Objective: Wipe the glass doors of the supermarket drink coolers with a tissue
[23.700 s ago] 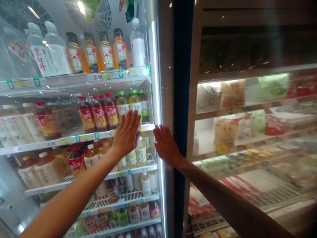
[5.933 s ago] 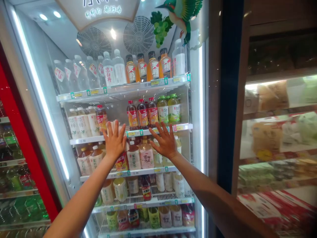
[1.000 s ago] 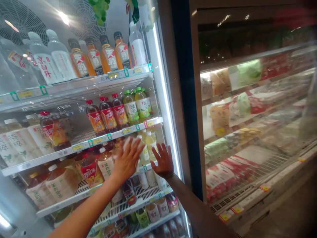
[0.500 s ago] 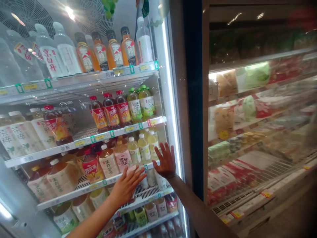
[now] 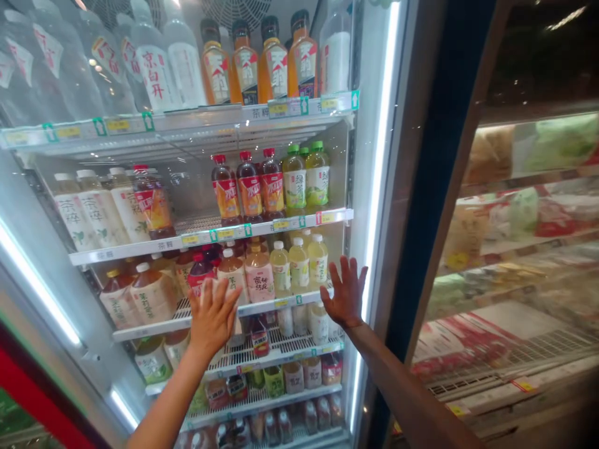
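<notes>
My left hand (image 5: 213,315) is raised with its fingers spread and nothing in it. It is in front of the third shelf and covers part of a red-labelled bottle (image 5: 201,268) and a pale-labelled tea bottle (image 5: 231,267). Near the right side of the drinks fridge, my right hand (image 5: 345,292) is held up, fingers apart, also holding nothing. Close to its left stand small pale yellow bottles (image 5: 299,263) with white caps. A pink-labelled bottle (image 5: 259,280) shows between the two hands. Whether either hand touches anything, I cannot tell.
Clear bottles (image 5: 154,68) and orange drinks (image 5: 274,65) line the top shelf. Red-capped tea bottles (image 5: 249,190) and green-capped ones (image 5: 294,181) stand below. A bright light strip (image 5: 381,125) runs down the fridge's right side. Further right, another shelf unit holds red packets (image 5: 468,343).
The view has swung left, so the shelves sit further right in the picture. My left hand has moved left and up across the third shelf, further from my right hand. Both remain spread.
</notes>
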`<move>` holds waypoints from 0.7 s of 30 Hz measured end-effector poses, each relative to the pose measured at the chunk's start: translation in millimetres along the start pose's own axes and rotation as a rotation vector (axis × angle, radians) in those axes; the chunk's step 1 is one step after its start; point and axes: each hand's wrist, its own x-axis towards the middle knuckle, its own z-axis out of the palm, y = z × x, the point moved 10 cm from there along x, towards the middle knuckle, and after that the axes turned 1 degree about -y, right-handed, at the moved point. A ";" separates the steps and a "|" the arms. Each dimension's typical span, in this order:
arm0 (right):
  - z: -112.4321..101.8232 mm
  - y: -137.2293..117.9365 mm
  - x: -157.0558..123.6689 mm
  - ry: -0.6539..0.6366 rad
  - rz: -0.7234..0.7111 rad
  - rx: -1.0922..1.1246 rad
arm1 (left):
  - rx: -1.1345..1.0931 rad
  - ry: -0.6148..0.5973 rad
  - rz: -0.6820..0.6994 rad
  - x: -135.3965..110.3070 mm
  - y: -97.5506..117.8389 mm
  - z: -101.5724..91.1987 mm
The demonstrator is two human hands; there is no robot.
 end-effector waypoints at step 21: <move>40.6 -168.8 -31.1 0.122 0.239 0.062 | 0.052 0.072 -0.101 -94.6 -140.0 -35.6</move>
